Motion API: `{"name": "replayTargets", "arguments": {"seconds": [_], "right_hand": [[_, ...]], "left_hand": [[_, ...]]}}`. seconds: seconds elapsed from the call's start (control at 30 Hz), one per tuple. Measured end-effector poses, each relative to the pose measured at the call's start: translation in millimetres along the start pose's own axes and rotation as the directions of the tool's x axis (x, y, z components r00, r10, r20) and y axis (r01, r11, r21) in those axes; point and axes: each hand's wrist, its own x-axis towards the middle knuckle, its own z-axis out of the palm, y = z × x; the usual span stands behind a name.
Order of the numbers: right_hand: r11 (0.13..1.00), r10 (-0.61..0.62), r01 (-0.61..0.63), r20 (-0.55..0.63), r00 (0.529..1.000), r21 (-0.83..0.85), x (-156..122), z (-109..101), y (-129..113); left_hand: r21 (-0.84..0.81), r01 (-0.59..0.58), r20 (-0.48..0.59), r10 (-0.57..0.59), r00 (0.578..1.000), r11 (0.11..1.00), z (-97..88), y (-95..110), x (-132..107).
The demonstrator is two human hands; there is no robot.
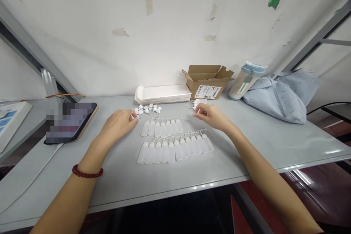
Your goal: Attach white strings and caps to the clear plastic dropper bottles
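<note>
My left hand [120, 123] is at the left end of a loose pile of small white caps [150, 108]. Its thumb and fingertips are pinched together on one white cap. My right hand [210, 116] reaches to a small heap of white pieces with thin stems [197, 103], fingers curled and thumb close to the index finger. What lies between those fingertips is too small to make out. Between my hands, small translucent bottles with thin curved white stems lie flat in two rows: a shorter back row [161, 128] and a longer front row [175, 150].
Against the wall stand a stack of white trays [164, 93] and an open cardboard box [208, 87]. To their right are a blue-lidded tumbler [246, 80] and a pale blue cloth bag [276, 97]. A phone [72, 120] with a white cable [35, 179] lies at left on the grey table [123, 186].
</note>
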Motion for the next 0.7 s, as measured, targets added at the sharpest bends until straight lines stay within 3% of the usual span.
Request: {"name": "replayTargets", "arguments": {"seconds": [0.1, 0.27, 0.4, 0.57, 0.7], "right_hand": [[0.983, -0.162, 0.153, 0.082, 0.983, 0.102, -3, 9, -12], [0.949, -0.314, 0.309, 0.183, 0.932, 0.057, -6, 20, -19], [0.946, -0.318, 0.324, 0.262, 0.911, 0.019, -9, 26, -24], [0.953, -0.259, 0.292, 0.287, 0.922, -0.079, -9, 29, -26], [0.969, -0.220, 0.245, 0.305, 0.926, -0.043, -8, 29, -23]], "left_hand": [[0.020, 0.002, 0.002, -0.002, 1.000, 1.000, 1.2, 6, -2], [0.094, 0.049, 0.044, -0.053, 0.998, 0.994, 2.8, 10, -5], [0.118, 0.066, 0.087, -0.076, 0.993, 0.991, 3.0, 9, -5], [0.116, 0.064, 0.090, -0.075, 0.993, 0.991, 4.8, 5, -4], [0.082, 0.090, 0.074, -0.096, 0.993, 0.993, 4.8, 2, -4]]}}
